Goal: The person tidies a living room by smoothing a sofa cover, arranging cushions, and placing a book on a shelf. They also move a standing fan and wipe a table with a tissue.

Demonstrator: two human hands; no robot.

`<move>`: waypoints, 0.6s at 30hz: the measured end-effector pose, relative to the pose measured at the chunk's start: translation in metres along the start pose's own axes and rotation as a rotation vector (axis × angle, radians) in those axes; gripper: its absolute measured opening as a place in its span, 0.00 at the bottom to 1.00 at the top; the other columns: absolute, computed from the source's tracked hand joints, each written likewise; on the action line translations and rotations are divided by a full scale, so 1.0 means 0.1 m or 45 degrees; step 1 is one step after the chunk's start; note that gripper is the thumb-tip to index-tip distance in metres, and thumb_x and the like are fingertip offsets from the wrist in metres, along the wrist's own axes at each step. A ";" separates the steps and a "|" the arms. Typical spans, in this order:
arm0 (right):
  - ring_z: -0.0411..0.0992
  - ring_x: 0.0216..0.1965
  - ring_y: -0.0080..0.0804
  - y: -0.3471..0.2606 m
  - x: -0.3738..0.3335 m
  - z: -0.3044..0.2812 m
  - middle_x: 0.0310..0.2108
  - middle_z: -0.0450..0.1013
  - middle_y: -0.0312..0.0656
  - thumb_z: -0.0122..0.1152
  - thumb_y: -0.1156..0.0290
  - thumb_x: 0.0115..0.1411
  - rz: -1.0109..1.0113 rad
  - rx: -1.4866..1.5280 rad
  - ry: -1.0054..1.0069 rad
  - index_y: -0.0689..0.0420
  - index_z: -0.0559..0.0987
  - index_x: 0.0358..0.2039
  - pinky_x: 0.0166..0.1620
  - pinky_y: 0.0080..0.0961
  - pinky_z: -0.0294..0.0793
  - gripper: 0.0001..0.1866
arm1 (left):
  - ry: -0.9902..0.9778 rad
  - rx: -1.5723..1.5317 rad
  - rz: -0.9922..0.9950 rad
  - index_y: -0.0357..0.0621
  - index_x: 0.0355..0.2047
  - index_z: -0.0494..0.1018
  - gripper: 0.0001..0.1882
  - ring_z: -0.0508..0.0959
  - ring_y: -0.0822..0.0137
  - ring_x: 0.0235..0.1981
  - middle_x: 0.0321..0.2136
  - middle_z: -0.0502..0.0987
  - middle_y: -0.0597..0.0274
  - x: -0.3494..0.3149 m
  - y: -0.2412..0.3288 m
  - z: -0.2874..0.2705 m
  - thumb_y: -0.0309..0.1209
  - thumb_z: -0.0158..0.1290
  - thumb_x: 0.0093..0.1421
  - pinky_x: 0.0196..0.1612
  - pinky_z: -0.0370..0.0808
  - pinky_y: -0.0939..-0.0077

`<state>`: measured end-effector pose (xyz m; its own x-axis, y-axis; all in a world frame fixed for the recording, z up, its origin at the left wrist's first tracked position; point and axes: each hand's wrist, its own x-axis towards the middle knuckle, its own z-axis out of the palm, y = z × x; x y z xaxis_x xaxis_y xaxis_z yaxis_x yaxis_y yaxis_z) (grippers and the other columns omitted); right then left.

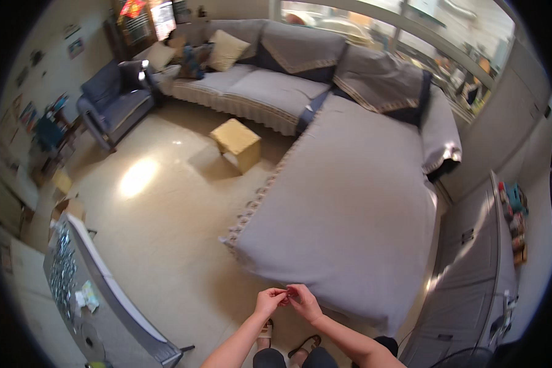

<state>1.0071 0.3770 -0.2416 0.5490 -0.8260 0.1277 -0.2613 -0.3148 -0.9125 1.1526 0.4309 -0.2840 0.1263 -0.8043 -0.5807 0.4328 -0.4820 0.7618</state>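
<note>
My left hand (269, 302) and my right hand (304, 304) meet in front of me, with the fingertips of both pinched together. Between them is something small and dark reddish, too small to make out. Both hands hang over the near end of the chaise part of a grey sofa (349, 202), draped in a lace-edged cover. Below my forearms, my feet in sandals (305, 348) stand on the pale floor.
A yellow stool (242, 141) stands before the sofa, and a blue-grey armchair (113, 101) is at the far left. At the near left is a grey table (119, 313) bearing a silvery heap (62, 260). Along the right runs a grey cabinet (466, 257).
</note>
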 end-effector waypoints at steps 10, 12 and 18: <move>0.71 0.40 0.41 -1.70 0.55 1.10 0.39 0.70 0.45 0.63 0.78 0.47 -0.538 -0.176 -0.562 0.57 0.71 0.43 0.42 0.30 0.73 0.20 | 0.444 -0.276 0.053 0.34 0.34 0.72 0.07 0.79 0.64 0.25 0.27 0.77 0.56 -1.39 0.82 -1.32 0.26 0.51 0.59 0.30 0.80 0.72; 0.70 0.41 0.41 -1.91 0.67 1.40 0.41 0.69 0.46 0.64 0.76 0.46 -0.666 -0.228 -0.589 0.57 0.71 0.43 0.44 0.31 0.72 0.21 | 0.599 -0.353 0.180 0.34 0.33 0.73 0.05 0.78 0.66 0.22 0.26 0.77 0.56 -1.56 0.83 -1.67 0.24 0.51 0.58 0.28 0.79 0.74; 0.70 0.41 0.33 -2.00 0.98 2.00 0.47 0.66 0.42 0.63 0.77 0.50 -0.198 -0.107 -0.604 0.56 0.71 0.43 0.41 0.28 0.73 0.19 | 1.676 -0.938 0.146 0.34 0.30 0.72 0.07 0.76 0.66 0.19 0.24 0.75 0.55 -2.37 0.13 -3.58 0.16 0.54 0.49 0.21 0.78 0.74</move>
<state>1.2722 0.4528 -0.1240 0.8816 -0.4693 0.0514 -0.1999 -0.4698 -0.8599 1.4482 0.7400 -0.2396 0.7019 0.2437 -0.6693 0.6523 0.1577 0.7414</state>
